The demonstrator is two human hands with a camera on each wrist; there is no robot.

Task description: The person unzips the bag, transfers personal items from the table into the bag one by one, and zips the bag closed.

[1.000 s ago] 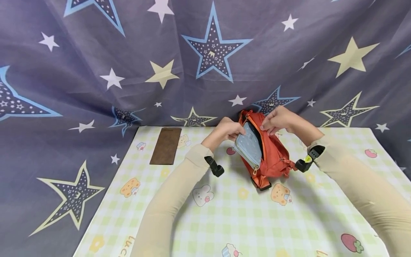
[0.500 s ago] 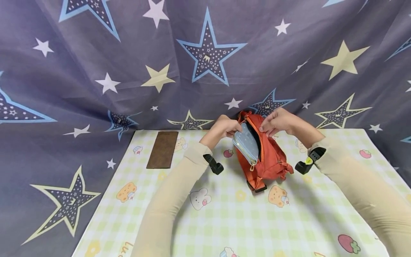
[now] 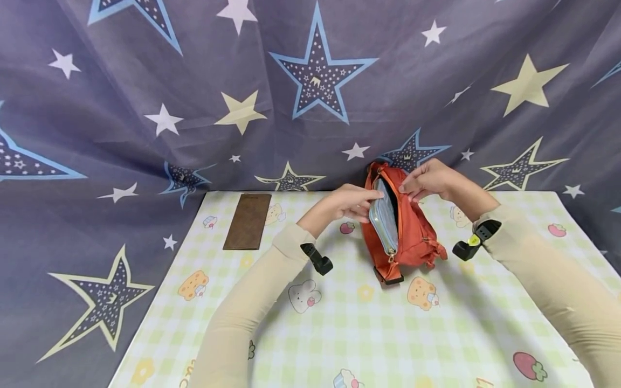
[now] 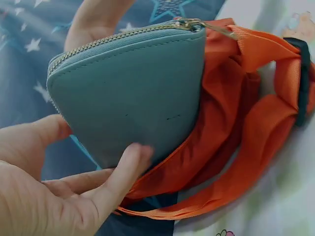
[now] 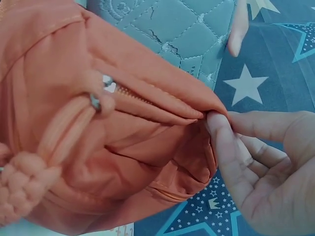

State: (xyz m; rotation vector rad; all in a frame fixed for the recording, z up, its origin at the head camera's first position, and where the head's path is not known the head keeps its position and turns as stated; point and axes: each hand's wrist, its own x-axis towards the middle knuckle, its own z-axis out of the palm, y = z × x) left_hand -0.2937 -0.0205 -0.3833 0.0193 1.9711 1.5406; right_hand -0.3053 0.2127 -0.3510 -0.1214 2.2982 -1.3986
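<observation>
Grip of the right hand (image 3: 429, 180) is closed, pinching the edge of the orange bag (image 3: 416, 237) between thumb and fingers, presumably to keep the mouth apart; grip of the left hand (image 3: 345, 205) is loose, fingers extended against the blue pouch (image 3: 386, 221), seemingly steering rather than clamping it; pouch sits tilted, partly within the bag's mouth, zipped edge towards the left hand, zip pull (image 3: 391, 256) at the near end; bag is at the far side of the worktop (image 3: 339, 334), near the star-printed backdrop (image 3: 194, 81); brown wallet (image 3: 247, 221) lies flat, well apart to the left, untouched.
</observation>
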